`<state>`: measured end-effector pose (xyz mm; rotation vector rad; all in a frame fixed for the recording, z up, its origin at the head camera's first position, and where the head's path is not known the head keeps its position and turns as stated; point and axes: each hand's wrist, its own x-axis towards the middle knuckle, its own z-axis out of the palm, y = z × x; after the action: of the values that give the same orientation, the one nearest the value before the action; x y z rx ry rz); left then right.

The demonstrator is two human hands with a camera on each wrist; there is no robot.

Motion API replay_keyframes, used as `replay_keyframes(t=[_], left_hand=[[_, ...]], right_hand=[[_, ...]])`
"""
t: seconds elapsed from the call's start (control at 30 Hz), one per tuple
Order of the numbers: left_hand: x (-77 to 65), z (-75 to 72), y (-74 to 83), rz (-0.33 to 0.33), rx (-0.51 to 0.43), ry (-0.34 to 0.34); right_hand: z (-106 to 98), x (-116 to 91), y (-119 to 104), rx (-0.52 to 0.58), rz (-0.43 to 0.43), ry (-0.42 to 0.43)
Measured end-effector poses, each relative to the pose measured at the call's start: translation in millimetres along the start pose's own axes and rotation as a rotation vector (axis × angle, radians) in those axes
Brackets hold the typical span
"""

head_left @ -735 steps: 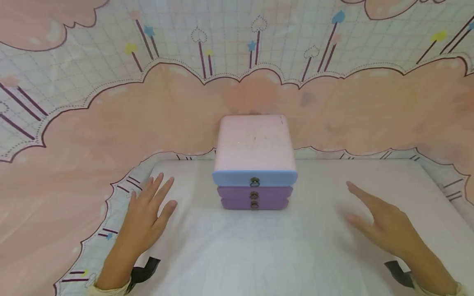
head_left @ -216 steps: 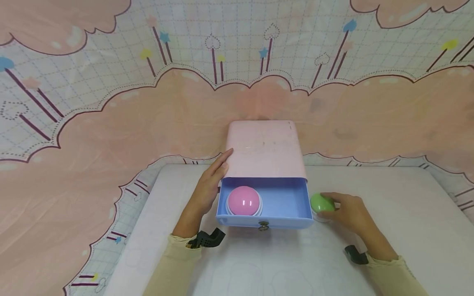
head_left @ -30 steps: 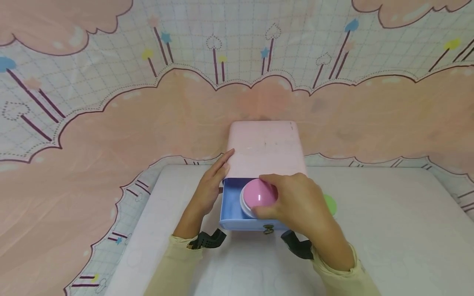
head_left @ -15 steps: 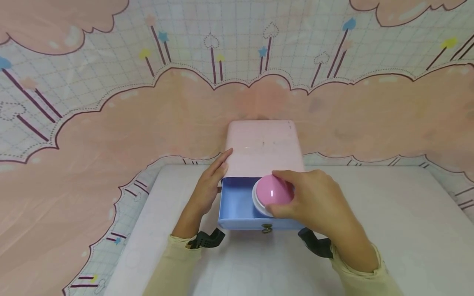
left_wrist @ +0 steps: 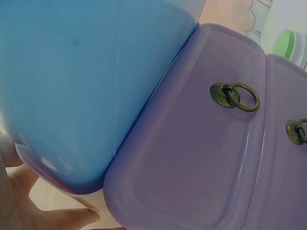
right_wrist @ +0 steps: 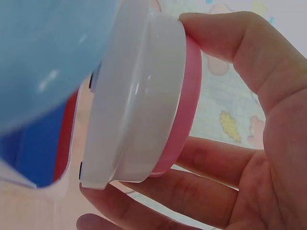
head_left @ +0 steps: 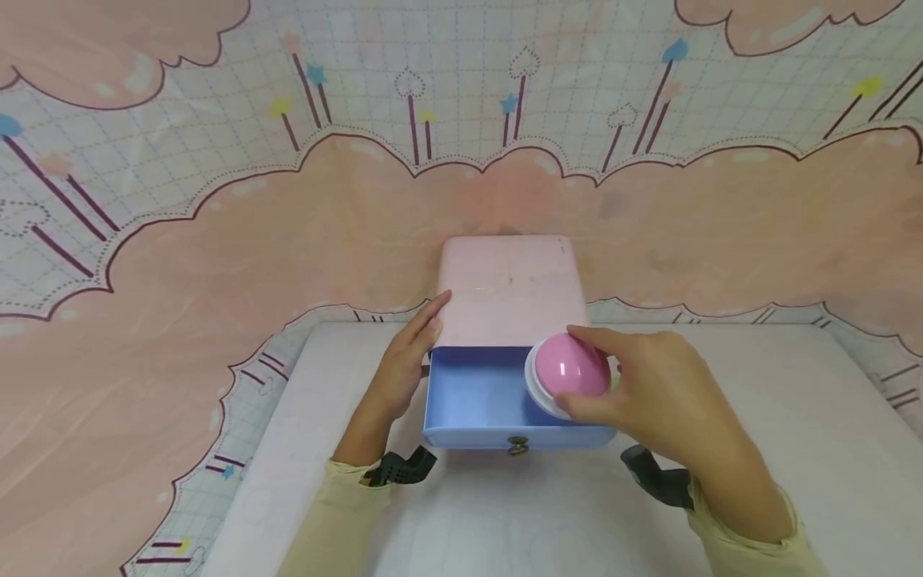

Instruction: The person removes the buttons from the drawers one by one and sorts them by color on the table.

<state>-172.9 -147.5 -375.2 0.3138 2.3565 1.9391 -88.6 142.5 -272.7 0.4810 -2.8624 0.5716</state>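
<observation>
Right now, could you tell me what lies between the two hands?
In the head view, the open blue drawer, its inside bare, lies between the left hand and the right hand holding the pink button.

Bright, even, soft light with faint shadows; the head view is sharp but bowed at its edges. A small glare spot sits on the pink dome (head_left: pixel 570 370); both wrist views are close and slightly soft

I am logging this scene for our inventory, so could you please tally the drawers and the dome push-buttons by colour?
Blue plastic drawer, pulled open: 1
Purple plastic drawers, closed: 2
Pink dome push-button on a white base, held in the right hand: 1
Green dome push-button, only an edge showing in the left wrist view: 1
Total: 5
</observation>
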Motion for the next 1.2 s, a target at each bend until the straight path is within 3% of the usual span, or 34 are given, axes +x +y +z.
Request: replay_keyframes(t=[0.43, 0.77, 1.2], left_hand=[[-0.7, 0.2, 0.7, -0.004, 0.005, 0.011], [0.1, 0.6, 0.4, -0.004, 0.012, 0.006], [-0.6, 0.4, 0.7, -0.005, 0.015, 0.006]], right_hand=[[-9.0, -12.7, 27.3, -0.001, 0.039, 0.036], [-7.8, -19.5, 43.9, -0.004, 0.089, 0.006], [-2.5, -29.9, 70.9, -0.039, 0.101, 0.042]])
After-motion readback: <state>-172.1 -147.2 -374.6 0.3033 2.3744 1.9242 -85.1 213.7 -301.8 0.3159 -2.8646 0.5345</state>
